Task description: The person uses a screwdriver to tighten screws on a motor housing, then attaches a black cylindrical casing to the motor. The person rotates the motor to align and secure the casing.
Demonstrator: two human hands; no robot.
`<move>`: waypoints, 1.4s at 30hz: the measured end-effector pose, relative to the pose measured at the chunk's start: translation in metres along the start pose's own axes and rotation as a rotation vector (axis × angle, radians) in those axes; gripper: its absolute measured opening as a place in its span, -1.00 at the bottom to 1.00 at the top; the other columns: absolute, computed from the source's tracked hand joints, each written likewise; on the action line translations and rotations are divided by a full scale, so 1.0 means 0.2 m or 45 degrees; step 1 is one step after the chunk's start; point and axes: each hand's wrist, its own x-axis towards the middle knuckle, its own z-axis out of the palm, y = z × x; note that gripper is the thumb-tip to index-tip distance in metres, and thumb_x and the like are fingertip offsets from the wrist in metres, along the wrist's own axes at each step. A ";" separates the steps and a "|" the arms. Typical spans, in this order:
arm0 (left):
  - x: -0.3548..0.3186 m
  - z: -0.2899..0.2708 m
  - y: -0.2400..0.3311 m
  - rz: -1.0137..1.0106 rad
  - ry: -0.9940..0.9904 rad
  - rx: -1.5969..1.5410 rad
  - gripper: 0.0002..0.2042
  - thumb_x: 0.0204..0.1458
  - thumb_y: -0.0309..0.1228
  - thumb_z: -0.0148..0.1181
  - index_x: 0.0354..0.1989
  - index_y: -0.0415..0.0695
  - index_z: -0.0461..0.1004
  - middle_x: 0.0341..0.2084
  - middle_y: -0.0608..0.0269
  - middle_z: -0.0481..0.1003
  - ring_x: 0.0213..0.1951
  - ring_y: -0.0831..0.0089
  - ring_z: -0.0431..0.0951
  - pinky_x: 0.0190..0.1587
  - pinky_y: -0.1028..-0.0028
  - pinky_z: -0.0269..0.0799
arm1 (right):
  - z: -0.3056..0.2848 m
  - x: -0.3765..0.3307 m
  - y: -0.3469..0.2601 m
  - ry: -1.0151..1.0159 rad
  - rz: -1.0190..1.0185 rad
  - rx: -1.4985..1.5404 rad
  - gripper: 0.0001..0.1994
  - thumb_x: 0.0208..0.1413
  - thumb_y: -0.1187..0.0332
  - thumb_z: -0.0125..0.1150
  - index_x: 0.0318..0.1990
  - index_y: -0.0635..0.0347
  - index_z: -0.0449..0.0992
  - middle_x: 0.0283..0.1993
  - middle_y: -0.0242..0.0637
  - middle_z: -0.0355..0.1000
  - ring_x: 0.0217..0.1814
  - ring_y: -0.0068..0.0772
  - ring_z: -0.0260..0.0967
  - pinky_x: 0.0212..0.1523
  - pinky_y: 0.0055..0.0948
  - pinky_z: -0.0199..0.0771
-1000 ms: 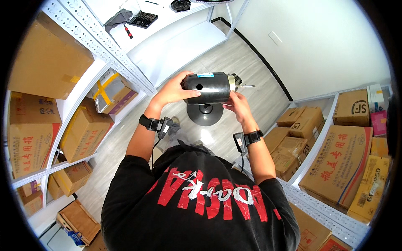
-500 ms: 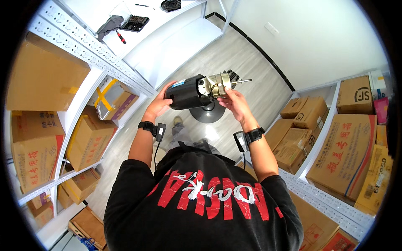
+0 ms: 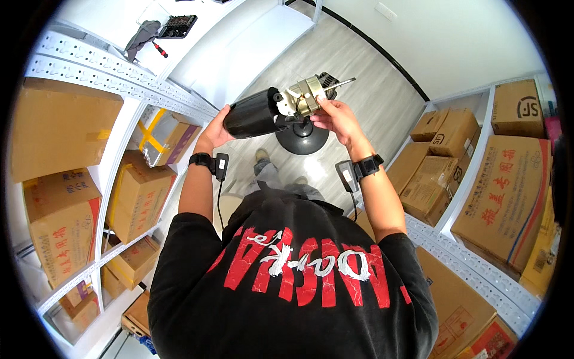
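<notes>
In front of me is a bare fan motor (image 3: 305, 97), brass-coloured with a silver shaft (image 3: 345, 83) pointing to the upper right. A black rounded motor cover (image 3: 251, 113) sits at the motor's left end; whether the two are joined there cannot be told. My left hand (image 3: 215, 130) is closed around the cover's far left end. With thumb and fingers, my right hand (image 3: 338, 119) grips the motor's right side near the shaft. Below them a round black base (image 3: 303, 141) stands on the floor, its post partly hidden by the motor and cover.
A white shelf at the upper left carries an open bit case (image 3: 179, 27), a grey cloth (image 3: 142, 39) and a red-and-black screwdriver (image 3: 159, 49). Racks with cardboard boxes flank me, such as a box (image 3: 139, 194) on the left and another (image 3: 501, 200) on the right.
The black cover has turned, so its blue label no longer shows, and my left thumb has shifted on it. My right hand keeps its grip on the motor. The whole view has shifted slightly.
</notes>
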 end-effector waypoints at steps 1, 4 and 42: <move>-0.02 0.01 -0.01 -0.039 -0.005 -0.050 -0.29 0.21 0.17 -0.03 0.35 -0.15 0.21 0.30 0.08 0.29 0.28 0.13 0.32 0.29 -0.03 0.25 | 0.00 0.00 0.00 0.004 -0.006 -0.016 -0.56 0.16 0.01 0.31 -0.20 0.31 0.50 -0.23 -0.24 0.52 -0.28 -0.49 0.54 -0.29 -0.58 0.62; -0.06 -0.01 -0.07 -0.065 -0.033 -0.172 -0.26 0.19 0.22 -0.06 0.37 -0.09 0.19 0.34 0.11 0.24 0.33 0.12 0.26 0.34 -0.01 0.16 | 0.02 -0.02 -0.02 0.024 -0.017 -0.041 -0.55 0.15 0.01 0.32 -0.21 0.31 0.50 -0.27 -0.25 0.51 -0.31 -0.51 0.53 -0.32 -0.59 0.61; -0.04 0.28 0.02 0.509 0.039 0.295 -0.37 0.20 -0.08 0.17 0.36 -0.07 0.13 0.25 0.17 0.28 0.26 0.23 0.33 0.26 0.19 0.35 | -0.05 0.00 0.00 -0.069 -0.126 -0.329 -0.36 -0.04 -0.23 0.36 -0.21 0.30 0.58 -0.24 -0.27 0.57 -0.26 -0.54 0.51 -0.28 -0.59 0.50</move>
